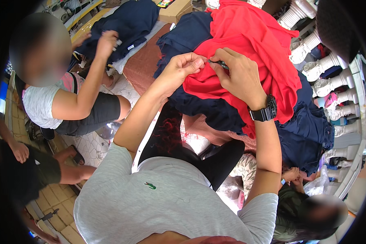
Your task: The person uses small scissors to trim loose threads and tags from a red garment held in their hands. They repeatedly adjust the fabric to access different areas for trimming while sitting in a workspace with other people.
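My left hand [182, 70] is closed in a pinch, its fingertips just above the red cloth [248, 36]. What it pinches is too small to make out. Close beside it, my right hand [240, 77] grips a small dark tool [220, 64] that looks like thread snips, its tip pointing at the left fingertips. A black watch [264, 110] is on my right wrist. Under both hands the red cloth lies in loose folds over a heap of navy cloth [301, 138].
At the left a seated person [65, 97] handles more navy cloth [128, 28]. Another person [309, 215] is at the lower right. White wrapped posts [319, 67] line the right side along a metal rail [360, 110]. A cardboard box [175, 11] stands at the back.
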Motion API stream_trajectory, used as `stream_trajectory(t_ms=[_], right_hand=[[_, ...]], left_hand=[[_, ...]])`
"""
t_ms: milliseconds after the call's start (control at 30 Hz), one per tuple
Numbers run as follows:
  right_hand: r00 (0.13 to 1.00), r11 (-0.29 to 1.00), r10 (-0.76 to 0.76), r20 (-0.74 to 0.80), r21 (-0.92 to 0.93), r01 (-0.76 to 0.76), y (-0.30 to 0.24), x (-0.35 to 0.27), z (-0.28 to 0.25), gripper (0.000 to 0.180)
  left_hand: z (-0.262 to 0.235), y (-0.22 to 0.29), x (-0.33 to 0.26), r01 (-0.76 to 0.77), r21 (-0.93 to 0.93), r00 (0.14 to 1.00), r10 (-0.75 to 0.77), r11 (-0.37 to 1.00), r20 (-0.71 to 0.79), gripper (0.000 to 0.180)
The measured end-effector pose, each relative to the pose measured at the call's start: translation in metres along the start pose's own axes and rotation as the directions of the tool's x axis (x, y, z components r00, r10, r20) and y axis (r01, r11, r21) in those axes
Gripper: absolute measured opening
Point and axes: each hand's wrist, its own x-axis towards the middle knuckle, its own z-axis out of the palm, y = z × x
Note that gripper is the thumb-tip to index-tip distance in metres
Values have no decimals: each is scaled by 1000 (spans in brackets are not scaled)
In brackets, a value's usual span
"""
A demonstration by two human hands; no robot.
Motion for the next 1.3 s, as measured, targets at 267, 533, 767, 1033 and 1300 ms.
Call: stream_trajectory(t_ms=[267,533,767,1033,1300], right_hand=[[1000,999,-23,-3,-31,23,-2,1,4,7],[962,966,258,-90,32,-256,-1,14,-43,27],[954,951,278,-111,-107,-290,32,37,0,18],[666,852,523,-532,355,-385,-28,-59,-88,11],[414,757,652,-635,519,-396,-40,-158,-55,25]], left_hand=[[1,4,-7,-30,27,1000,30,999,7,33],[-23,39,-64,47,647,981,88,761,-174,34],[4,-10,-32,33,583,945,165,811,-284,38],[40,15,-67,-622,641,556,830,450,-43,22],[82,-35,-94,-684,498,686,702,533,191,24]])
